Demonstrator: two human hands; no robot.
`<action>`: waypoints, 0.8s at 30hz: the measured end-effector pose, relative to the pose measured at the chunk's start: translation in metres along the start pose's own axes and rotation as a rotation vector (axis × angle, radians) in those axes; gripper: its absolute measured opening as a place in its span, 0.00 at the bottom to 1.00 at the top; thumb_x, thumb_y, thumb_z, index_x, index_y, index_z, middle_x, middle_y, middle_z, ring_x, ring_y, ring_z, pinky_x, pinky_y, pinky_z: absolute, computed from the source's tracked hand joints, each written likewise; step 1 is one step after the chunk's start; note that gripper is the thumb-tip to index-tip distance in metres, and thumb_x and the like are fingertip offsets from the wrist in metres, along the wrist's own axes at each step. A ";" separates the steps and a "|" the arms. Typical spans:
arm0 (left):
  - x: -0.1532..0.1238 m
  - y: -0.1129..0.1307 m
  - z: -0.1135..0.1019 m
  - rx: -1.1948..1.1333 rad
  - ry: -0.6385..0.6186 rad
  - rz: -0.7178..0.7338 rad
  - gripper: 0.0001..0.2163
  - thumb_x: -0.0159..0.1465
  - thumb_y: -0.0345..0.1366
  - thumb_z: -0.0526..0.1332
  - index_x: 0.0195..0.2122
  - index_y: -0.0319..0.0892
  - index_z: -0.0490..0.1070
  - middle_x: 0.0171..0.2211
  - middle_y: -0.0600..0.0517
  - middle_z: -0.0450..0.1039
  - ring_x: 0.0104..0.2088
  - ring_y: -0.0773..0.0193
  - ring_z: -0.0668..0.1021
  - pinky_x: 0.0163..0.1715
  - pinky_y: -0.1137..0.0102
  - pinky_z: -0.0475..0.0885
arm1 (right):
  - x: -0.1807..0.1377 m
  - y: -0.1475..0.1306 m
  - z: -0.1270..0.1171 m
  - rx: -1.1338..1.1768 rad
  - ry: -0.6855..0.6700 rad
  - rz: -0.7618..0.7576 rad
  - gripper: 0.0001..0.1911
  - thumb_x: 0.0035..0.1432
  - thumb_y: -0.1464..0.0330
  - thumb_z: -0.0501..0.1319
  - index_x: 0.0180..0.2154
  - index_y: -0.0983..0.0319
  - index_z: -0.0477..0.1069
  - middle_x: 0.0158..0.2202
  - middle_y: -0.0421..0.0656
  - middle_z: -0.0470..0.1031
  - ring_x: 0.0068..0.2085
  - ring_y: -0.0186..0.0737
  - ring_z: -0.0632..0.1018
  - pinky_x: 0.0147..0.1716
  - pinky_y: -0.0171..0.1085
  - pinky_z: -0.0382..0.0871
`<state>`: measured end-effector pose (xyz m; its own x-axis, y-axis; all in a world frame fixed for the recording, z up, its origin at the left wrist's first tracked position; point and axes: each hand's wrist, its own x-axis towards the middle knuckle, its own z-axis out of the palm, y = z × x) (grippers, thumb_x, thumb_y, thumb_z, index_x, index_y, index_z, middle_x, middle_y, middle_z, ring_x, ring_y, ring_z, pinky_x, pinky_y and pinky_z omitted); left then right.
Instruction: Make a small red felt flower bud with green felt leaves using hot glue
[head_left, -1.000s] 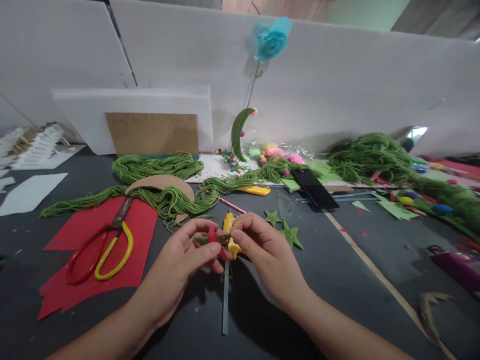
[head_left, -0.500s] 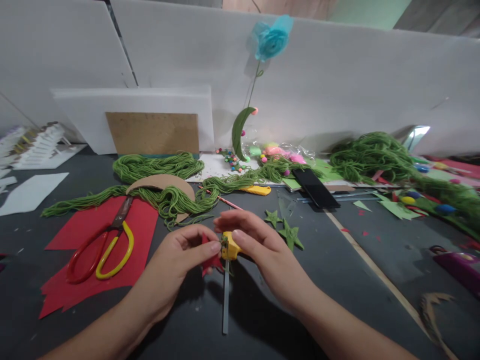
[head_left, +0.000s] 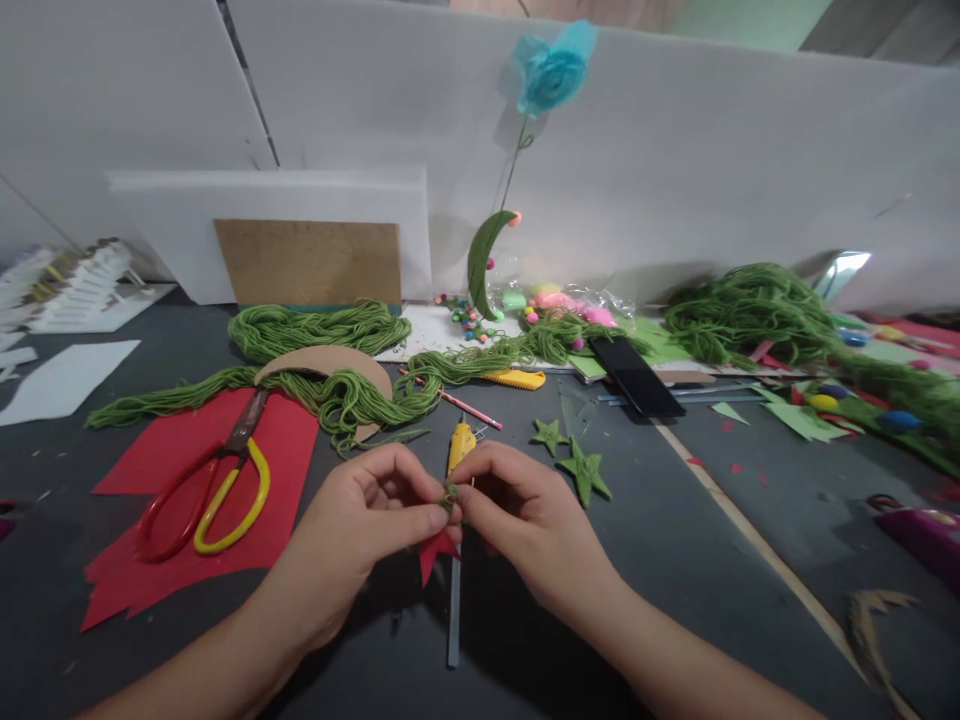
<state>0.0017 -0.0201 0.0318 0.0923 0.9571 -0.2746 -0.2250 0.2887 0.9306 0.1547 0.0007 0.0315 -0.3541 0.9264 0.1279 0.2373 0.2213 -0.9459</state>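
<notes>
Near the front middle, my left hand point(head_left: 379, 510) pinches a small red star-shaped piece point(head_left: 437, 553) with green yarn point(head_left: 448, 497) at its upper edge. My right hand point(head_left: 525, 505) is closed, thumb and fingertips meeting the left ones at the yarn. Exactly what the right fingertips grip is partly hidden. Just behind the fingers, a yellow glue gun point(head_left: 460, 447) lies on the table, its body mostly covered by my hands. A grey glue stick point(head_left: 454, 620) extends below them. To the right rest two green yarn-covered stars point(head_left: 585, 470).
Scissors point(head_left: 241, 440) lie on red sheets point(head_left: 289, 480) at left. Green yarn bundles point(head_left: 319, 330) and a cardboard crescent point(head_left: 330, 365) sit behind. A pencil point(head_left: 472, 410), a yellow cutter point(head_left: 517, 379) and a black phone point(head_left: 637, 378) lie farther back. A blue flower point(head_left: 555, 75) stands above.
My right hand has come away from the glue gun and closed in at the yarn beside my left fingers. The red piece has shifted slightly right and down, and more of the gun's front shows.
</notes>
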 end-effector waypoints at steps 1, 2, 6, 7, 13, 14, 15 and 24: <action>0.000 0.000 0.000 0.013 0.013 0.007 0.07 0.47 0.29 0.68 0.24 0.41 0.71 0.21 0.56 0.73 0.26 0.68 0.75 0.28 0.76 0.68 | 0.000 0.000 0.000 -0.005 0.002 -0.011 0.06 0.50 0.76 0.57 0.27 0.61 0.69 0.23 0.37 0.69 0.24 0.31 0.70 0.24 0.30 0.65; -0.001 -0.001 0.000 0.033 0.025 0.017 0.06 0.47 0.29 0.68 0.25 0.41 0.72 0.21 0.57 0.72 0.25 0.69 0.75 0.27 0.77 0.67 | 0.000 0.000 -0.001 -0.013 0.010 -0.022 0.06 0.50 0.77 0.57 0.27 0.61 0.69 0.23 0.36 0.69 0.24 0.31 0.70 0.24 0.30 0.64; -0.002 -0.003 -0.001 0.113 0.068 0.086 0.05 0.48 0.31 0.68 0.26 0.42 0.75 0.22 0.56 0.72 0.25 0.70 0.73 0.26 0.78 0.67 | 0.000 -0.001 -0.003 -0.066 0.025 -0.052 0.06 0.52 0.75 0.57 0.27 0.61 0.70 0.22 0.36 0.69 0.24 0.31 0.69 0.23 0.30 0.62; -0.002 -0.003 -0.001 0.130 0.082 0.107 0.04 0.48 0.32 0.68 0.26 0.42 0.75 0.22 0.56 0.72 0.25 0.71 0.72 0.25 0.78 0.67 | 0.000 -0.002 -0.004 -0.085 0.023 -0.065 0.06 0.53 0.73 0.57 0.28 0.61 0.70 0.22 0.37 0.69 0.24 0.31 0.69 0.24 0.30 0.62; -0.001 -0.001 -0.002 0.180 0.108 0.152 0.03 0.50 0.34 0.67 0.25 0.42 0.74 0.21 0.56 0.71 0.24 0.71 0.71 0.24 0.78 0.65 | -0.001 -0.002 -0.003 -0.107 0.013 -0.125 0.06 0.56 0.73 0.56 0.30 0.61 0.71 0.24 0.37 0.72 0.25 0.31 0.71 0.25 0.30 0.63; -0.001 -0.001 -0.002 0.178 0.105 0.148 0.03 0.51 0.34 0.67 0.25 0.42 0.74 0.21 0.56 0.71 0.24 0.70 0.71 0.24 0.78 0.65 | -0.002 -0.002 -0.003 -0.088 0.014 -0.109 0.05 0.55 0.73 0.57 0.30 0.61 0.70 0.24 0.37 0.72 0.24 0.31 0.71 0.24 0.29 0.63; 0.000 -0.001 -0.002 0.176 0.103 0.142 0.03 0.51 0.34 0.67 0.25 0.42 0.73 0.21 0.56 0.71 0.24 0.70 0.71 0.24 0.78 0.65 | -0.002 -0.002 -0.002 -0.076 0.012 -0.094 0.05 0.55 0.73 0.57 0.30 0.61 0.70 0.24 0.37 0.72 0.24 0.30 0.71 0.23 0.29 0.63; -0.004 0.000 0.000 0.240 0.134 0.137 0.03 0.51 0.33 0.64 0.24 0.41 0.71 0.21 0.57 0.69 0.23 0.71 0.70 0.23 0.78 0.64 | -0.004 -0.001 -0.001 -0.260 0.031 -0.245 0.06 0.53 0.77 0.57 0.27 0.62 0.69 0.23 0.36 0.69 0.24 0.30 0.69 0.24 0.28 0.61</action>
<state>0.0011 -0.0242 0.0328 -0.0558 0.9860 -0.1570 0.0104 0.1578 0.9874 0.1565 -0.0025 0.0321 -0.4019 0.8443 0.3544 0.3727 0.5043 -0.7789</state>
